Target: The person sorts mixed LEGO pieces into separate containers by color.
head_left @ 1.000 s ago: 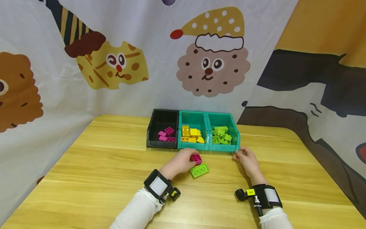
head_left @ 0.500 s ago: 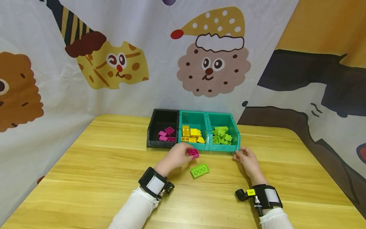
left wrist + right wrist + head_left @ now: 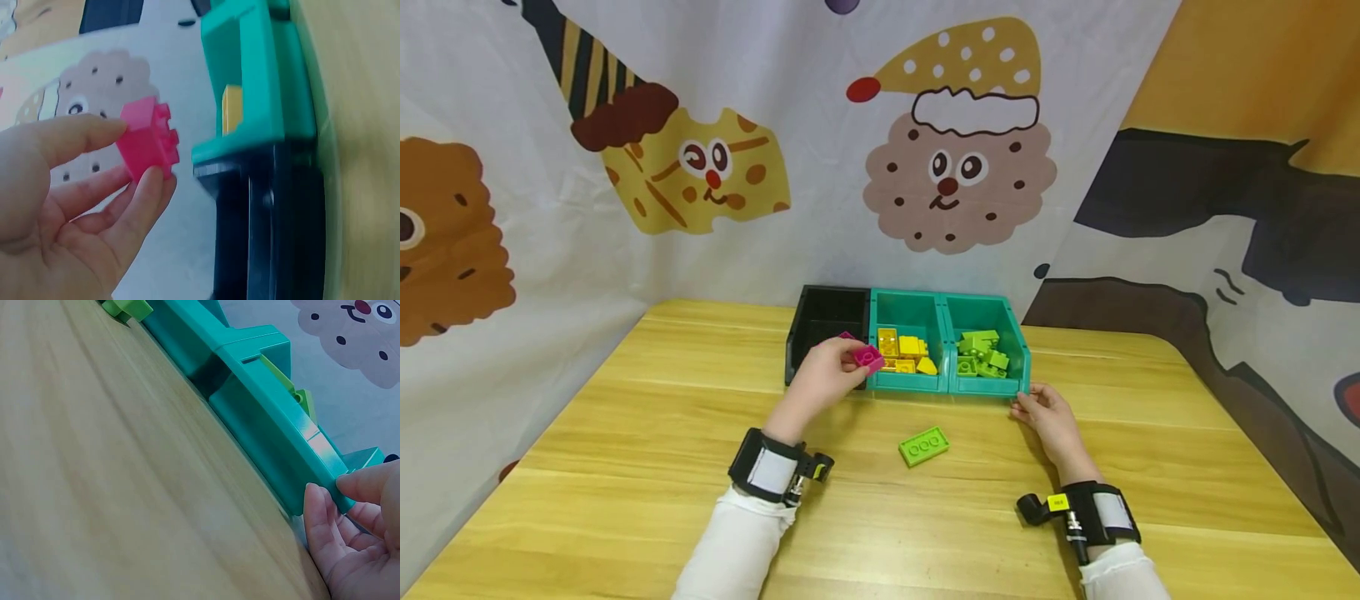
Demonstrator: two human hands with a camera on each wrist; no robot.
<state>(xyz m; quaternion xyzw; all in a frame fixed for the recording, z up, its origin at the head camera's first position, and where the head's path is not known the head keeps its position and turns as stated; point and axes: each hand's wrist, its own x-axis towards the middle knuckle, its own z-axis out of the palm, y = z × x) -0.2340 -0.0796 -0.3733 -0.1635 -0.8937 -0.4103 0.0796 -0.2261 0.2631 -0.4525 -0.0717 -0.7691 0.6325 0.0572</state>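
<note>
In the head view my left hand [image 3: 822, 379] pinches a magenta toy brick [image 3: 868, 359] between thumb and fingers, raised over the front of the black bin [image 3: 827, 304]. The left wrist view shows that brick [image 3: 145, 137] with its studs facing the bins. My right hand [image 3: 1051, 423] grips the front right corner of the right-hand teal bin [image 3: 988, 387]; in the right wrist view its thumb lies on the rim and the fingers are at the corner below. A lime green brick [image 3: 923, 447] lies studs down on the table between my hands.
The middle teal bin [image 3: 906, 382] holds several yellow bricks [image 3: 913, 347]. Several lime bricks [image 3: 979, 343] lie in the right bin. My left hand mostly hides the magenta bricks in the black bin. A patterned cloth [image 3: 820, 250] hangs behind the wooden table [image 3: 647, 433].
My left hand has lifted the magenta brick from beside the lime brick and carried it back and left to the black bin. The right hand has stayed at the bin corner.
</note>
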